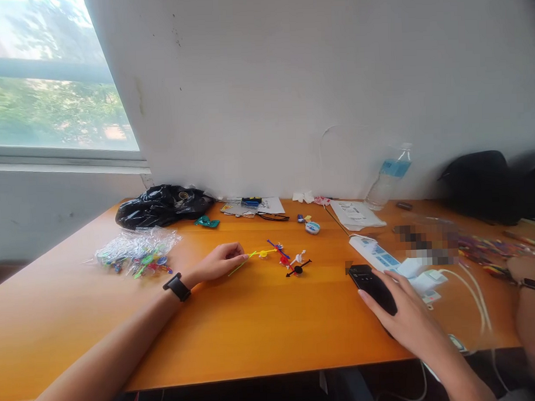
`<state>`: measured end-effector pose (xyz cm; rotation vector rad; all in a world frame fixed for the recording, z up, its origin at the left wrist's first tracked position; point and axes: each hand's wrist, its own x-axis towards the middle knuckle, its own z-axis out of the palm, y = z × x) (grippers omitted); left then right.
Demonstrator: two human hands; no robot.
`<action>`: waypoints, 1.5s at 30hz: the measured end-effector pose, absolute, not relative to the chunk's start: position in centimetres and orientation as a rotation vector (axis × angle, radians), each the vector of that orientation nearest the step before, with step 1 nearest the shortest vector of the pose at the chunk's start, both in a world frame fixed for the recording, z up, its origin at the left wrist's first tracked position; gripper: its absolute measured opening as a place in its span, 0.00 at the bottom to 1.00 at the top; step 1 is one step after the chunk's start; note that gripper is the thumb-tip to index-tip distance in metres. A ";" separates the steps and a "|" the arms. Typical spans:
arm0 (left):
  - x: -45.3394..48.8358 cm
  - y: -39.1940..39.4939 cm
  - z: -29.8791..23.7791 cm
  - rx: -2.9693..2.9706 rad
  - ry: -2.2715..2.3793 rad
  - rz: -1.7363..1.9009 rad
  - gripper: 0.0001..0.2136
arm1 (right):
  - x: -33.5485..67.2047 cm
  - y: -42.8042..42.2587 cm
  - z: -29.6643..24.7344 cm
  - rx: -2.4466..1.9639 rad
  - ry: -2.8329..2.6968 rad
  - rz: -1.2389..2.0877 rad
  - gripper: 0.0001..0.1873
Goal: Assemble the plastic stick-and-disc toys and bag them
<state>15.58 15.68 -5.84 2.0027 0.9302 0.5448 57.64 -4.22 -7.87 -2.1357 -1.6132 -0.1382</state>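
My left hand (220,262), with a black watch on its wrist, rests on the orange table (122,322) and pinches a thin green plastic stick (241,264). Just right of it lie several small coloured plastic sticks with round heads: a yellow one (263,254), a red and blue one (281,254), a white one (298,258) and a black one (298,269). My right hand (405,318) lies over a black phone (370,282) with its fingers curved around it.
A clear bag of coloured plastic pieces (135,252) and a black plastic bag (162,205) lie at the left. A water bottle (389,176), papers (356,214), a white power strip (379,256) with cables and another person's arm (532,296) are at the right.
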 end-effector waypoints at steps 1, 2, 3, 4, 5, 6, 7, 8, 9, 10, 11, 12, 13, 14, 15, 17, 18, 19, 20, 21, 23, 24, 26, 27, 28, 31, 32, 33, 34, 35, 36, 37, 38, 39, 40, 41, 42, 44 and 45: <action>15.5 15.7 -5.7 1.960 0.916 0.566 0.24 | 56.5 -4.1 -7.1 -2.078 -1.625 -0.162 0.34; 15.5 15.7 -5.6 1.915 0.900 0.588 0.24 | 55.2 -4.0 -6.2 -2.011 -1.650 -0.158 0.32; 15.4 15.7 -5.5 1.871 0.887 0.613 0.24 | 53.5 -3.8 -5.3 -1.946 -1.664 -0.132 0.30; 15.3 15.7 -5.3 1.832 0.878 0.637 0.24 | 51.5 -3.4 -4.3 -1.887 -1.698 -0.055 0.28; 15.2 15.7 -5.2 1.799 0.874 0.666 0.24 | 49.4 -2.9 -3.4 -1.815 -1.738 0.062 0.26; 15.1 15.8 -5.1 1.772 0.872 0.697 0.24 | 47.2 -2.1 -2.7 -1.726 -1.774 0.196 0.24; 15.0 15.8 -5.0 1.752 0.867 0.729 0.23 | 44.9 -1.1 -2.3 -1.626 -1.799 0.336 0.22; 14.9 15.8 -4.9 1.736 0.857 0.765 0.23 | 42.6 0.3 -2.0 -1.522 -1.829 0.494 0.20; 14.8 15.8 -4.8 1.721 0.842 0.799 0.23 | 40.5 1.8 -2.0 -1.423 -1.836 0.614 0.19; 14.8 15.8 -4.8 1.709 0.820 0.824 0.22 | 38.5 3.6 -2.1 -1.356 -1.831 0.703 0.19; 14.7 15.9 -4.7 1.698 0.798 0.844 0.22 | 36.8 5.5 -2.4 -1.323 -1.818 0.765 0.19; 14.6 16.0 -4.7 1.687 0.778 0.860 0.22 | 35.3 7.5 -2.8 -1.309 -1.791 0.801 0.18; 14.5 16.3 -4.7 1.670 0.763 0.877 0.21 | 34.1 9.5 -3.1 -1.287 -1.772 0.843 0.15; 14.4 16.5 -4.7 1.645 0.755 0.899 0.21 | 33.0 11.3 -3.4 -1.247 -1.761 0.879 0.12; 14.2 16.9 -4.8 1.614 0.754 0.923 0.21 | 32.2 13.0 -3.8 -1.210 -1.753 0.891 0.09; 13.5 17.8 -4.9 1.554 0.769 0.965 0.20 | 30.9 15.9 -4.3 -1.153 -1.732 0.872 0.03; 13.1 18.2 -4.9 1.533 0.783 0.971 0.19 | 30.4 17.0 -4.6 -1.130 -1.725 0.873 0.02; 12.7 18.7 -5.0 1.519 0.798 0.968 0.18 | 29.9 17.9 -4.9 -1.112 -1.717 0.890 0.03; 12.2 19.1 -5.1 1.511 0.813 0.958 0.18 | 29.5 18.7 -5.2 -1.113 -1.703 0.898 0.03; 11.8 19.6 -5.2 1.506 0.829 0.948 0.17 | 29.0 19.4 -5.6 -1.126 -1.690 0.893 0.04; 11.0 20.2 -5.3 1.504 0.864 0.936 0.18 | 28.3 20.4 -6.2 -1.174 -1.683 0.858 0.06; 10.7 20.4 -5.4 1.509 0.883 0.933 0.18 | 27.9 20.8 -6.5 -1.196 -1.690 0.842 0.07; 10.2 20.6 -5.4 1.530 0.911 0.920 0.18 | 27.3 21.4 -7.0 -1.228 -1.716 0.829 0.07; 10.1 20.7 -5.4 1.543 0.919 0.907 0.18 | 27.0 21.5 -7.2 -1.241 -1.729 0.827 0.07; 9.9 20.8 -5.4 1.558 0.923 0.887 0.17 | 26.7 21.6 -7.3 -1.261 -1.747 0.821 0.07; 9.5 21.0 -5.6 1.622 0.956 0.814 0.17 | 26.1 21.6 -7.7 -1.345 -1.819 0.789 0.07; 9.4 21.1 -5.7 1.643 0.970 0.797 0.16 | 25.9 21.5 -7.8 -1.368 -1.842 0.779 0.06; 9.2 21.2 -5.8 1.660 0.980 0.784 0.16 | 25.8 21.4 -7.9 -1.386 -1.861 0.773 0.06; 9.1 21.4 -6.0 1.670 0.983 0.777 0.16 | 25.8 21.3 -7.9 -1.399 -1.874 0.768 0.05; 8.9 21.5 -6.2 1.678 0.984 0.774 0.16 | 25.7 21.3 -7.9 -1.412 -1.883 0.762 0.04; 8.8 21.7 -6.3 1.694 0.995 0.775 0.16 | 25.8 21.2 -7.8 -1.432 -1.892 0.752 0.03; 8.6 21.9 -6.5 1.734 1.030 0.782 0.17 | 25.8 21.2 -7.7 -1.459 -1.902 0.739 0.04; 8.5 22.2 -6.6 1.790 1.085 0.798 0.18 | 25.9 21.1 -7.5 -1.492 -1.911 0.723 0.05; 8.4 22.4 -6.8 1.853 1.151 0.819 0.19 | 26.0 21.0 -7.3 -1.527 -1.920 0.707 0.07; 8.3 22.6 -6.9 1.914 1.216 0.841 0.19 | 26.1 20.8 -7.1 -1.562 -1.931 0.693 0.09; 8.2 22.9 -7.0 1.964 1.266 0.858 0.19 | 26.2 20.5 -6.9 -1.593 -1.940 0.686 0.11; 8.2 23.1 -7.1 1.996 1.291 0.866 0.19 | 26.3 20.1 -6.5 -1.620 -1.957 0.679 0.13; 8.1 23.4 -7.4 2.031 1.283 0.857 0.18 | 26.8 18.9 -5.7 -1.650 -2.017 0.649 0.15; 8.1 23.5 -7.5 2.051 1.273 0.849 0.17 | 27.3 18.0 -5.2 -1.662 -2.077 0.598 0.15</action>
